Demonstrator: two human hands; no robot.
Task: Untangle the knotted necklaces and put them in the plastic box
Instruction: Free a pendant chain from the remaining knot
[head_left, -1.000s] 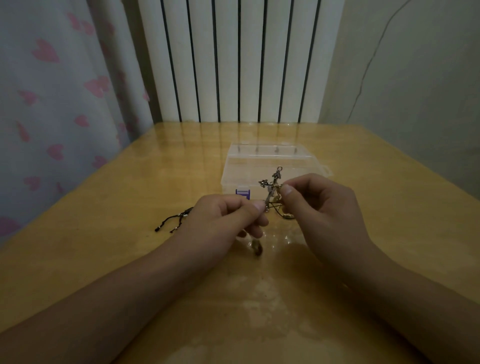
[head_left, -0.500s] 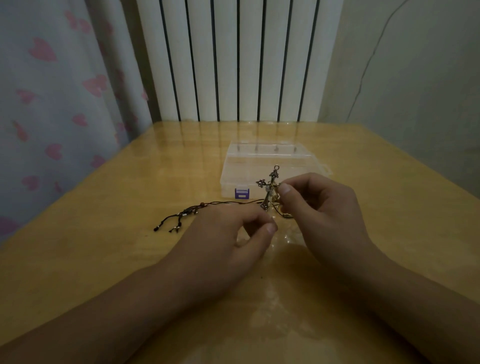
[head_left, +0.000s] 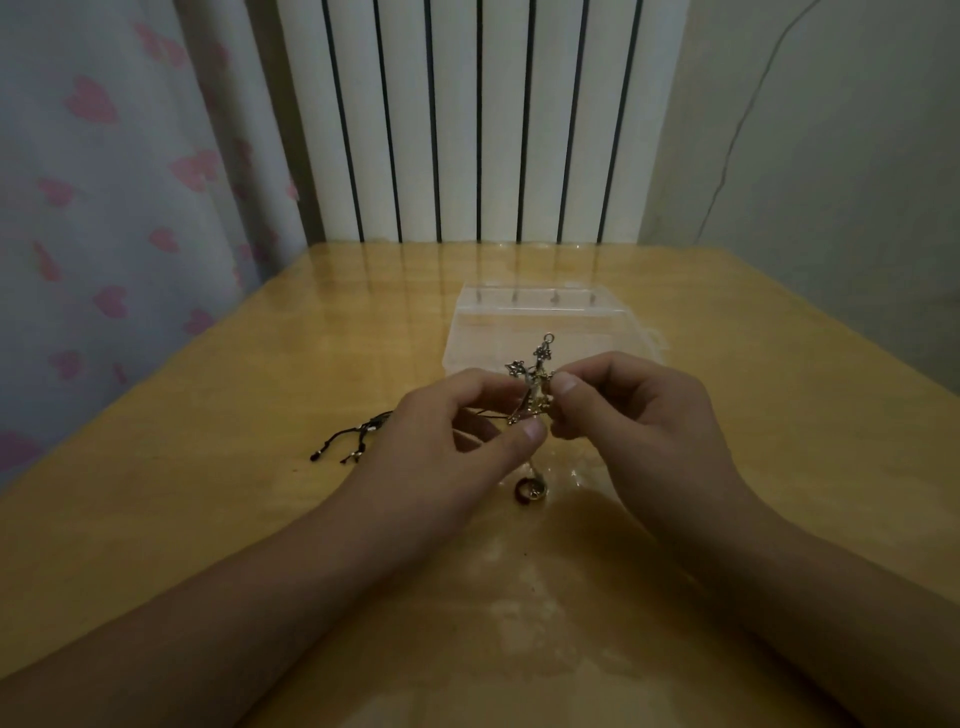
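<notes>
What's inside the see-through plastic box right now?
The plastic box on the table looks empty where it shows, with no necklace in it. Both hands, left and right, and the cross pendant cover its near edge, so that part is hidden.

A knotted cluster of metal necklaces (head_left: 532, 387) with a cross pendant is held upright above the table's middle. Its black cord (head_left: 353, 441) trails left. Just beyond stands the clear plastic box (head_left: 530, 317).
</notes>
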